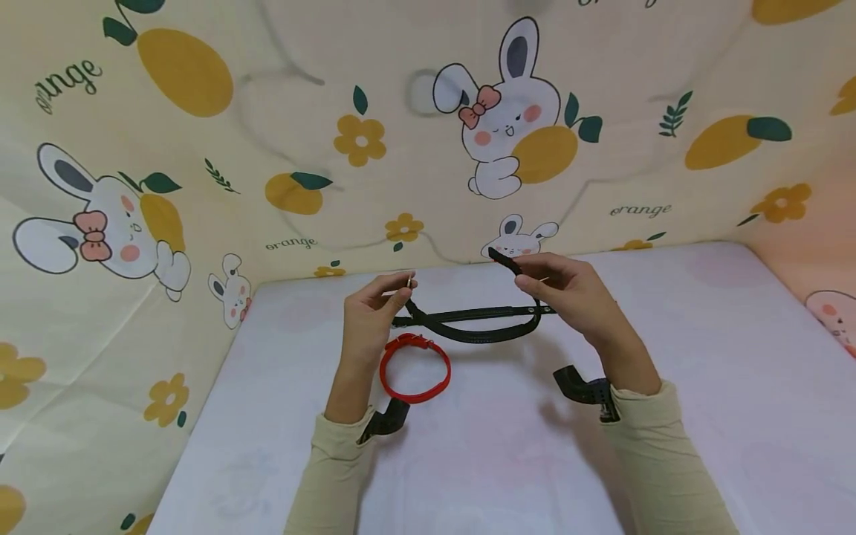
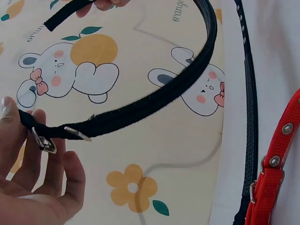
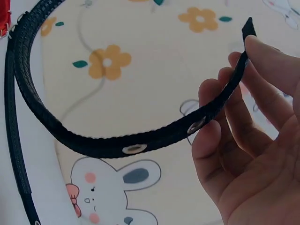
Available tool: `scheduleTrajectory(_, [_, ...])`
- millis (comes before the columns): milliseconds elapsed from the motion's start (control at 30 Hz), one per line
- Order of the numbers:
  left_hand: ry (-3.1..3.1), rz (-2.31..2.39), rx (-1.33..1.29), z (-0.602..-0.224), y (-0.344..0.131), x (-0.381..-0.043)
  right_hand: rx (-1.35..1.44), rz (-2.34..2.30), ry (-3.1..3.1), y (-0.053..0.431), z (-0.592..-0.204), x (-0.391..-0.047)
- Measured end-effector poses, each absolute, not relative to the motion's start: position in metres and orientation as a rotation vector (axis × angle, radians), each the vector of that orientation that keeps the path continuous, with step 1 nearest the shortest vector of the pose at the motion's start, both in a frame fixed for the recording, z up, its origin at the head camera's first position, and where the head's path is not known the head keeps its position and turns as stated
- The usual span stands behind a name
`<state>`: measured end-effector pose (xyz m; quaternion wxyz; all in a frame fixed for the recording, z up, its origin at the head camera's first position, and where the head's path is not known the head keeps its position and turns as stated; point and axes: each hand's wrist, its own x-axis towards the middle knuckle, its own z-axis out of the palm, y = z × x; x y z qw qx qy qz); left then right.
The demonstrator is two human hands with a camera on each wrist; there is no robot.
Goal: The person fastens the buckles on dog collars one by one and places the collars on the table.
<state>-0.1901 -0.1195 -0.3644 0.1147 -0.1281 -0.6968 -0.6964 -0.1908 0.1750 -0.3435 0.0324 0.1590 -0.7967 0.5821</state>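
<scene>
A black collar (image 1: 483,336) with a metal buckle and eyelets hangs in a curve between both hands, above the table. My left hand (image 1: 371,310) pinches its buckle end; in the left wrist view the metal buckle (image 2: 44,140) shows beside the fingers. The pointed, eyelet end is between thumb and fingers of my right hand (image 1: 568,297); the right wrist view shows metal eyelets (image 3: 135,149) along the strap. Behind it a second black collar (image 2: 251,117) lies stretched out on the table. A red collar (image 1: 416,400), buckled into a ring, lies near my left wrist.
The white table (image 1: 481,461) meets a cloth backdrop (image 1: 374,59) printed with rabbits and oranges at its far edge. A black wrist mount (image 1: 582,388) juts from the right sleeve, another mount (image 1: 389,417) from the left.
</scene>
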Motion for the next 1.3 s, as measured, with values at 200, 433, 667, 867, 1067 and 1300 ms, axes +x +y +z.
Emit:
scheduleTrajectory(200, [-2.083,-1.979,-0.361,-0.362,-0.115,-0.187,0.568,1.544,-2.591,0.162,-0.343,-0.188])
scheduleTrajectory(433, [-2.116,-1.922,-0.406,-0.363,-0.103,-0.180,0.668,1.423,-2.625,0.147,-0.347,-0.184])
scheduleTrajectory(667, [-2.131,-1.885,-0.408,-0.364,-0.095,-0.178,0.734,1.414,-2.637,0.138,-0.345,-0.180])
scheduleTrajectory(867, [-2.178,-1.856,-0.433,-0.366,-0.092,-0.177,0.748,1.430,-2.635,0.135,-0.347,-0.180])
scheduleTrajectory(1067, [-2.209,-1.890,-0.315,-0.363,-0.093,-0.177,0.723,1.380,-2.695,0.135,-0.348,-0.181])
scheduleTrajectory(1300, [-2.122,-2.079,-0.149,-0.358,-0.101,-0.178,0.620,1.422,-2.706,0.145,-0.347,-0.185])
